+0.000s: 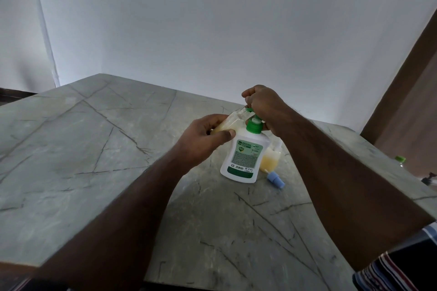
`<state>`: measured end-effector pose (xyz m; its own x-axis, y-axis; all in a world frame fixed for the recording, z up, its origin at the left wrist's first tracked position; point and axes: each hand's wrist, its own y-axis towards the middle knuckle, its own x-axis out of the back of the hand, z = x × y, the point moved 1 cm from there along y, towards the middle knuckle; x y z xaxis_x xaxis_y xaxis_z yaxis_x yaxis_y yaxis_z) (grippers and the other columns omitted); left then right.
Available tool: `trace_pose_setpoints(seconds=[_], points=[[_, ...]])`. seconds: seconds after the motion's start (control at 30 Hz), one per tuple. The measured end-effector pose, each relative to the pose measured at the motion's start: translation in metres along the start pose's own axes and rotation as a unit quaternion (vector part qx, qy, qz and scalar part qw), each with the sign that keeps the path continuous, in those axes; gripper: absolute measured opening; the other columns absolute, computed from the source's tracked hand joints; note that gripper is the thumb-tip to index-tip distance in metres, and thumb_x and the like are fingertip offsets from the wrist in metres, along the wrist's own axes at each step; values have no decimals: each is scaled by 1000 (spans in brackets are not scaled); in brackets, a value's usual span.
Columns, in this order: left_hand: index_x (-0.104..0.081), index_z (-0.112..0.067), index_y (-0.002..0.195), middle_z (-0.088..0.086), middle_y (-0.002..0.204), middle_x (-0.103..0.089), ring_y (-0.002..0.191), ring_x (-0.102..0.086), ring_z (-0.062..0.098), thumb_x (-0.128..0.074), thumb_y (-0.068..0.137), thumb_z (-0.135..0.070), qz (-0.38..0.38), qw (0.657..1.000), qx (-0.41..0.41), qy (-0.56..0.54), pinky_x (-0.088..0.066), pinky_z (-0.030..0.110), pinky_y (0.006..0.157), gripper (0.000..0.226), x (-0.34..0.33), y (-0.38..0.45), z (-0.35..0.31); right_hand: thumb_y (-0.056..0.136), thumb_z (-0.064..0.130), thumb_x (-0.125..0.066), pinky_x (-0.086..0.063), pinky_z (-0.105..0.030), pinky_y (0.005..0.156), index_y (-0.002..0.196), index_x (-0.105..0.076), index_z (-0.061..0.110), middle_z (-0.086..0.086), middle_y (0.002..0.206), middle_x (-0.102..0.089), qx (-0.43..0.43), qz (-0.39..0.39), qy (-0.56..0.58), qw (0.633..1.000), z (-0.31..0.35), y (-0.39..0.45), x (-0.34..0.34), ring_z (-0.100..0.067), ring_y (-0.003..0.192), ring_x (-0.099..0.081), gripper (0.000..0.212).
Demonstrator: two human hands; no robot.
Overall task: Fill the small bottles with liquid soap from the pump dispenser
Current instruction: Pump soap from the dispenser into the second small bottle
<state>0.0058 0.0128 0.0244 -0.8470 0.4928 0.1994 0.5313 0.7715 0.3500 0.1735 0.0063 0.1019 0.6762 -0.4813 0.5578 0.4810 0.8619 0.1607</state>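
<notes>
Near the table's (pixel 94 149) right edge stands the white pump dispenser (pixel 243 156). The right hand (pixel 264 106) has its fingers closed over the green pump head. The left hand (pixel 203 139) grips a tilted small bottle (pixel 233 120), its mouth at the nozzle. Another small bottle (pixel 270 160) stands just behind the dispenser, a blue cap (pixel 275 179) beside it.

table (pixel 94 149): grey veined stone | on it: pump dispenser (pixel 243 158), part-filled small bottle (pixel 270 160), blue spray cap (pixel 275 179)
</notes>
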Motion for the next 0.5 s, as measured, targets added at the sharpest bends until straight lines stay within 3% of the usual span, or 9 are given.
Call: trace_pose_setpoints(seconds=[0.1, 0.2, 0.37, 0.5], points=[[-67, -34, 111, -2, 105, -73, 89, -66, 13, -66, 96, -21, -1, 1000, -2, 2, -54, 25, 73, 20, 0, 0, 0, 95, 9, -46, -55, -49, 90, 112, -62, 19, -6, 113, -60, 12, -5, -19, 1000, -3, 0, -2, -26, 105, -59, 25], [-67, -33, 112, -2, 105, -73, 90, -67, 14, -66, 96, -21, -1, 1000, -1, 3, -55, 26, 74, 20, 0, 0, 0, 97, 10, -46, -55, -47, 91, 115, -61, 18, -4, 111, -59, 17, -4, -27, 999, -3, -1, -1, -25, 106, -59, 25], [-67, -30, 115, -1, 106, -73, 92, -67, 14, -66, 96, -20, 1, 1000, 1, 0, -53, 28, 75, 21, 0, -1, -1, 97, 12, -47, -55, -36, 70, 113, -60, 20, -7, 114, -60, 1, 0, -3, 1000, 1, -1, 2, -25, 105, -60, 22], [-67, -31, 115, -1, 106, -72, 90, -66, 12, -66, 96, -20, 0, 1000, -1, 0, -53, 27, 74, 22, 0, -1, 0, 97, 9, -46, -57, -47, 87, 113, -61, 18, -4, 109, -60, 8, -1, -14, 1000, 0, 0, -1, -26, 106, -59, 24]])
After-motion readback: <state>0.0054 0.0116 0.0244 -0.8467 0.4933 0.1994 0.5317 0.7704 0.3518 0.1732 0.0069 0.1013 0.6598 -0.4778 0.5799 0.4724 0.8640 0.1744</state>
